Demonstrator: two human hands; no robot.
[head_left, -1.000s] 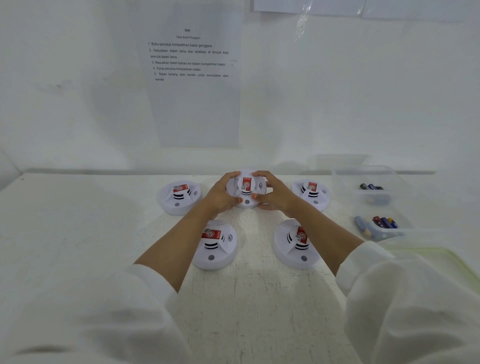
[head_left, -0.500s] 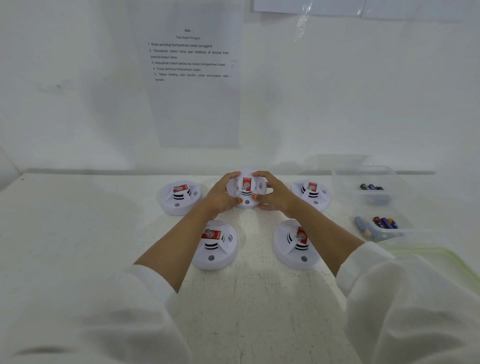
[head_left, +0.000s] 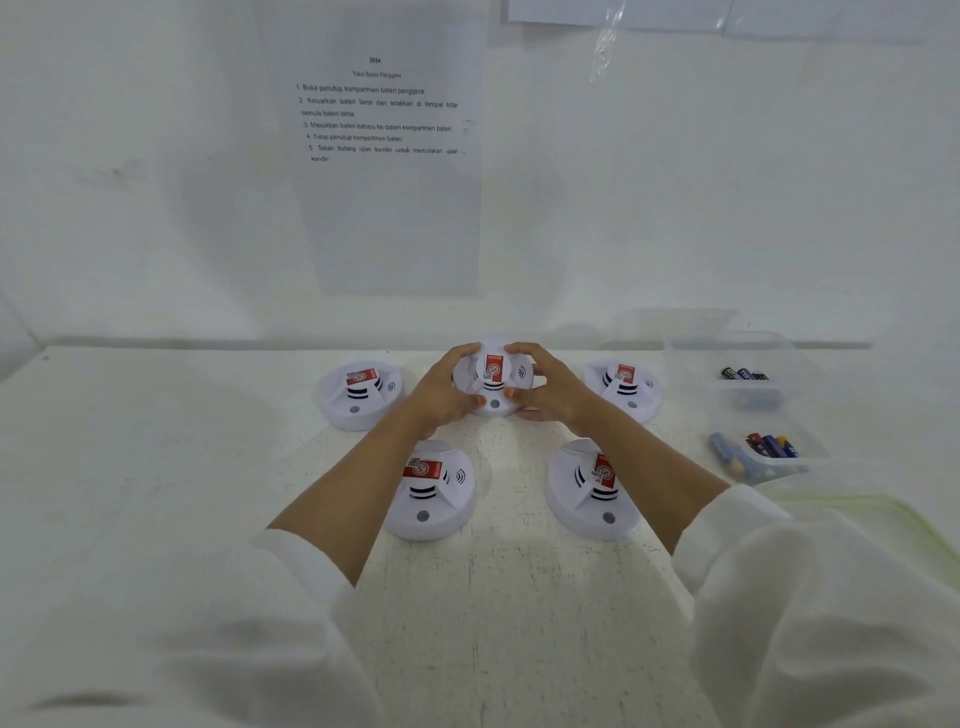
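Smoke detector (head_left: 493, 382), mid-frame at the far side of the desk (head_left: 156, 467), looks light, rigid and smooth, so likely slippery. The left hand (head_left: 441, 397) and right hand (head_left: 553, 392) curl their fingers round its rim, the surest hold.

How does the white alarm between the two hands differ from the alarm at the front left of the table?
The held alarm is gripped by the left hand and the right hand; the front left alarm lies untouched on the table. The held alarm's red label runs up and down in the view; the front left alarm's runs across. Both are round and white, with a grey button.
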